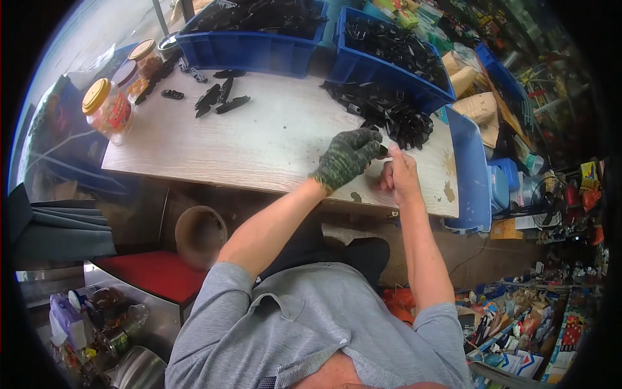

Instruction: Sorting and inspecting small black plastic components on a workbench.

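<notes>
My left hand [347,157], in a green and black knitted glove, is closed around a small black part [383,150] above the table's front edge. Only a dark end of that part shows past the gloved fingers. My bare right hand [403,176] meets it from the right, its fingers curled and its thumb side up against the part. Just beyond both hands lies a heap of loose black plastic parts [405,124]. Farther left on the table, several elongated black pieces [223,97] form a small cluster.
Two blue bins [253,53] [389,76] full of black parts stand along the back of the wooden table [246,146]. Jars with yellow lids [107,110] stand at its left end. A blue tub [470,175] adjoins the right end. A round bin [199,236] sits below the table.
</notes>
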`<state>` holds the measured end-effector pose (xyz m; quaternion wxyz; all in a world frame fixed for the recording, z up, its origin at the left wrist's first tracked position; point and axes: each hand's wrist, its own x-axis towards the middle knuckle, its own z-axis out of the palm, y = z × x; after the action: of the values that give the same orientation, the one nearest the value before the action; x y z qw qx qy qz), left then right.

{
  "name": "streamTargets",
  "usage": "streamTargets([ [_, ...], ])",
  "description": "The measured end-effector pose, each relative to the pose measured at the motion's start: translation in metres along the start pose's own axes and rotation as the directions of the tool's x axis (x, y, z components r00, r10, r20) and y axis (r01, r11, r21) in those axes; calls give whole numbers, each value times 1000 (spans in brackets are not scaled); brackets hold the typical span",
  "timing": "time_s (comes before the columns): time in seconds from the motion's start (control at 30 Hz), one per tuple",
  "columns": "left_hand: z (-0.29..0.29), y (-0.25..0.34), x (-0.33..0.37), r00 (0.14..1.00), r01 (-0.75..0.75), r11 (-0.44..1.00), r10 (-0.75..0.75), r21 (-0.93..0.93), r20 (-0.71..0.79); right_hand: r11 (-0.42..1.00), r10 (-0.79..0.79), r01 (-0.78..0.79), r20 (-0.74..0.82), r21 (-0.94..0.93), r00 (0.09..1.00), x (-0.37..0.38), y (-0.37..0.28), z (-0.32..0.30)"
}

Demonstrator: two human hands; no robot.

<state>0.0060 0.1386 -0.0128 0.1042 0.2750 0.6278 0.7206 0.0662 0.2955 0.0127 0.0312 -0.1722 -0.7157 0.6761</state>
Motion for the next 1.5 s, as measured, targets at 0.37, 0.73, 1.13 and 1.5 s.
streamTargets([
  [0.37,-2,17,-26,960,-222,747,281,627,6,974,63,-50,-51,222,997,-18,-6,41],
  [0.73,-159,27,-34,836,341,376,298,862,-461,921,30,2,-78,390,997,-34,-1,51],
  [1.13,-192,25,-54,926,303,-68,258,951,-276,927,-41,60,-58,369,997,-25,3,48],
  [1.5,-193,25,-74,940,78,-116,338,990,-34,919,-91,108,-63,379,994,-28,9,46],
])
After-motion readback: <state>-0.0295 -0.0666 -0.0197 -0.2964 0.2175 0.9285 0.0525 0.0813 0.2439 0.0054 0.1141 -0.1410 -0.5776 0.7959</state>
